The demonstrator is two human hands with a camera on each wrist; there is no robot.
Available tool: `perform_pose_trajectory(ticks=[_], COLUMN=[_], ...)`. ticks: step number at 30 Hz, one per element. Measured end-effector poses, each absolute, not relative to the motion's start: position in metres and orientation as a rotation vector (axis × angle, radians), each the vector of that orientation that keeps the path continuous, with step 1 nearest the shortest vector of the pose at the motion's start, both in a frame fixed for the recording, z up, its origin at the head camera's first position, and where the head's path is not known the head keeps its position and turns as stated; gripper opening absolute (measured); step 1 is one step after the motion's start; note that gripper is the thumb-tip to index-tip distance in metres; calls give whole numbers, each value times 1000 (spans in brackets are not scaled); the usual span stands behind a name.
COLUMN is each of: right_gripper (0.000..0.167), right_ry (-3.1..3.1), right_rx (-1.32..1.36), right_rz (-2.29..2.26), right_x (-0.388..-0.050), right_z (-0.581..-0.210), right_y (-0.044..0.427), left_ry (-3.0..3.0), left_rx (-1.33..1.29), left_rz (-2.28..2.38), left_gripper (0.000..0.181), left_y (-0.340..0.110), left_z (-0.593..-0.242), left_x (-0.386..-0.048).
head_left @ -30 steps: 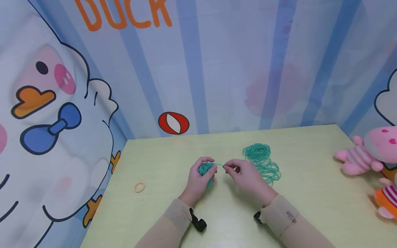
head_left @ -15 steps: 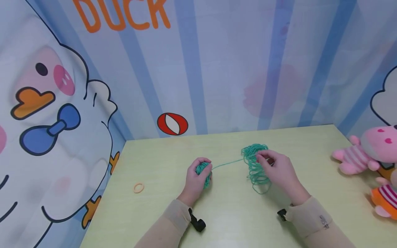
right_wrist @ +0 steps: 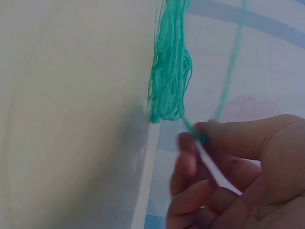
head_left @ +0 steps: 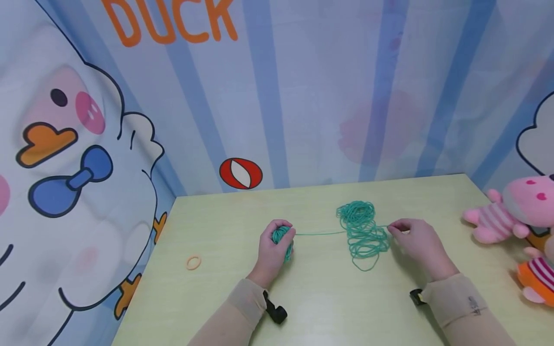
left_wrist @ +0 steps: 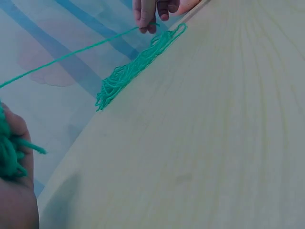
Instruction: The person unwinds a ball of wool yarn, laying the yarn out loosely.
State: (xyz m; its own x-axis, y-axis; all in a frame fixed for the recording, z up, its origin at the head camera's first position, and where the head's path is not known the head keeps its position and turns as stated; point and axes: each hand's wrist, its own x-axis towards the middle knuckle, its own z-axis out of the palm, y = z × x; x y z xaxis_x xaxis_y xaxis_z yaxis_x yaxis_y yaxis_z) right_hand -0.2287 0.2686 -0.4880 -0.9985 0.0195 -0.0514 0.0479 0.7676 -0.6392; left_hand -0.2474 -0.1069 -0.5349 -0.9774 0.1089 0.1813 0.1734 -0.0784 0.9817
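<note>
Yarn (head_left: 364,234): matt, fibrous | table (head_left: 320,283): smooth (wood-grained look) | backdrop (head_left: 311,96): wrinkled cloth

A small teal yarn ball (head_left: 281,234) in the left hand (head_left: 270,250), its taut strand (head_left: 320,234) stretching across a loose, looped pile (head_left: 363,233) on the table (head_left: 320,293).

Pale, grained table (head_left: 320,307) here, and out left lies the ring (head_left: 188,264), flat and orange; right of the middle it's yarn (head_left: 365,238), green, sprawling in loose loops, and far right a pink toy (head_left: 497,222), an orange toy (head_left: 540,284) nearer us
</note>
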Motion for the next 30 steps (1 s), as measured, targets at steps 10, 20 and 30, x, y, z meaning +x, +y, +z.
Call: perform_pose_trajectory(ticks=[10, 20, 30], right_gripper=[42, 44, 19], right_ry=[2977, 2786, 2799], right_rx=[-34, -490, -527], right_rz=[-998, -1305, -1298], right_x=[-228, -223, -232], right_z=[-484, -485, -483], right_y=[243, 132, 93], left_ry=[-2135, -2175, -2155], left_rx=[-283, -330, -379], left_rz=[-2236, -2212, -2234], left_gripper=[25, 34, 39], left_y=[-105, -106, -107], left_z=[-535, -535, -535], left_x=[-248, -248, -249])
